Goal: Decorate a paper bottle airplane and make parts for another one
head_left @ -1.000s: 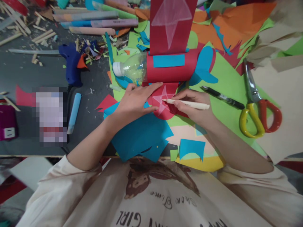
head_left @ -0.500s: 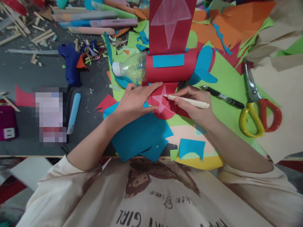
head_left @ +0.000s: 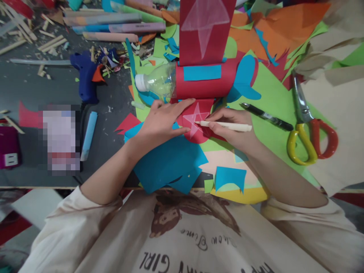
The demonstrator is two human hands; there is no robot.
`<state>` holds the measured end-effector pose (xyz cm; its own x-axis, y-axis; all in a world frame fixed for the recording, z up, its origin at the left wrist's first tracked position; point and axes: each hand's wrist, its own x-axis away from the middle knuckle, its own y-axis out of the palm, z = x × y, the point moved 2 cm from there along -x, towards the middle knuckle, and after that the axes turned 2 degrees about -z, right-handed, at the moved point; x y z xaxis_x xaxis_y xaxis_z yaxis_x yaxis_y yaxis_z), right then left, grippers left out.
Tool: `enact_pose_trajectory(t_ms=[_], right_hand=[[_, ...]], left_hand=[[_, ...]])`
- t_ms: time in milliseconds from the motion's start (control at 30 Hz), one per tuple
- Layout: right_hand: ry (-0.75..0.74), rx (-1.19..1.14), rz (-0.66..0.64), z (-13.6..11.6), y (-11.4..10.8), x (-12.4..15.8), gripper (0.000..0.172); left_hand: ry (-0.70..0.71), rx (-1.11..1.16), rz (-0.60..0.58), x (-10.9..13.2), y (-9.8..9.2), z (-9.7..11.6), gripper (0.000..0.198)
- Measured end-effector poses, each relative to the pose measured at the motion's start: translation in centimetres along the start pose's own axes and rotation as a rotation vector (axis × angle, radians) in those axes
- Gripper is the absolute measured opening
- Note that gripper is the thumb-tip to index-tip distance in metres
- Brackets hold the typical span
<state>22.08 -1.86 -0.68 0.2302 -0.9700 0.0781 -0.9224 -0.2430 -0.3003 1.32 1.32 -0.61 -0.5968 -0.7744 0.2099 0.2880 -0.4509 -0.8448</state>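
the right hand (head_left: 237, 135) has its thumb and fingers closed on a white pen (head_left: 239, 126), and what's new is where the tip sits: half a second ago it was near the star's upper right, and now it is lower and nearer the middle, with the pen lying more level. the pale star (head_left: 193, 119) is drawn on the near red flap (head_left: 203, 138), a round-ended piece lying just on the near side of the bottle (head_left: 163, 79). i'd read the shift as one more pass inside the star, so the filling looks under way and not finished; the far red flap (head_left: 187, 49) carries a bigger star that looks more evenly whitened.

the left hand (head_left: 163, 119) hasn't budged. it lies with thumb and forefinger spread apart, framing the star's left side, and seems to be steadying the flap.

the bottle lies on its side, white cap to the left, its body wrapped in red paper (head_left: 204, 89). blue sheets (head_left: 170, 163) lie on the near side, partly beneath the left forearm. to the right are a black pen (head_left: 267, 116) and, beyond it, scissors (head_left: 305, 113); a blue glue gun (head_left: 85, 76) rests on the counter (head_left: 31, 85) at left.
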Motion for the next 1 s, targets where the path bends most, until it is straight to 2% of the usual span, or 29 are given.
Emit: enact_pose_trajectory(t_ms=[567,1000], right_hand=[[0.012,-0.048,-0.049,0.18,0.05,-0.02,0.022],[-0.040,0.054,0.056,0.09,-0.17,-0.10,0.014]], left_hand=[[-0.007,-0.027,-0.004,-0.07,0.00,0.04,0.068],[0.007,-0.015,0.002,-0.02,0.00,0.00,0.067]])
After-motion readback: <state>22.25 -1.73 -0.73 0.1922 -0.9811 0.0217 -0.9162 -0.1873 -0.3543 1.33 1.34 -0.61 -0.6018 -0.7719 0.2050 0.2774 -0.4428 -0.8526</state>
